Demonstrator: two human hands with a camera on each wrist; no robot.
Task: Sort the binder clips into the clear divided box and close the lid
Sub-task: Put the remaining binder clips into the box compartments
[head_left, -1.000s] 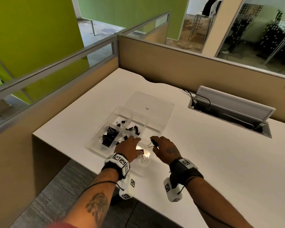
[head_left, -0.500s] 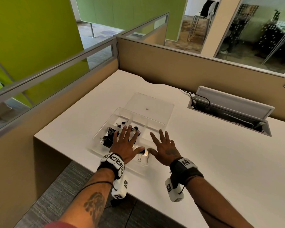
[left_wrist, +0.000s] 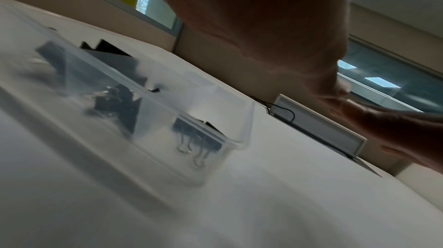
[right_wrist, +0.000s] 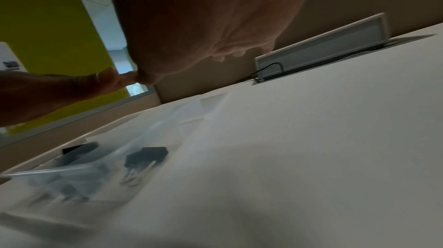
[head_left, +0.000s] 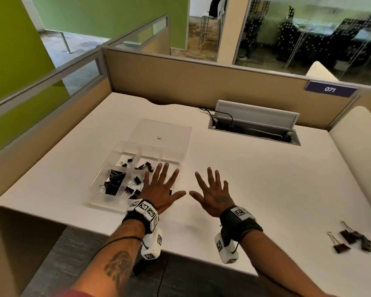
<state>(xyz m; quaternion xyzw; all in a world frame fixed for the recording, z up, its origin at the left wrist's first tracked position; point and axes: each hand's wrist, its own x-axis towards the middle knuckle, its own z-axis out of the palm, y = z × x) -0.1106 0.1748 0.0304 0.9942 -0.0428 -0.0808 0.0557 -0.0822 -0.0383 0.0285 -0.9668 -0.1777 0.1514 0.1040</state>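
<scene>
Nearest the counter's front edge, both hands are spread wide, fingers straight and fanned, palms down, holding nothing. The left hand (head_left: 161, 190) is above the right-hand end of the clear divided box (head_left: 107, 168), covering part of its near compartments; the right hand (head_left: 212, 195) is above bare white counter (head_left: 255, 189) just beside the box, the two thumbs pointing at each other with a small gap between them. Each wrist carries a black strap with white marker blocks.

At the near right edge of the counter, well apart from the box, a few loose binder clips (head_left: 351, 240) lie in a small cluster.

The box sits left of centre, open. Its near-left compartment holds a heap of large black clips (head_left: 114, 182); smaller black clips (head_left: 145, 166) are scattered in the compartments further back and to the right. From the left wrist view, one clip (left_wrist: 199, 142) lies against the clear wall at the box's corner. The lid (head_left: 161, 133) lies flat behind the box, its near edge touching the box's far rim.

Further back on the right, a cable hatch (head_left: 255, 123) stands propped open in the counter, with a black cable running into it. Tan partition panels (head_left: 180, 82) close off the far side, one bearing a blue number plate (head_left: 330, 89).
</scene>
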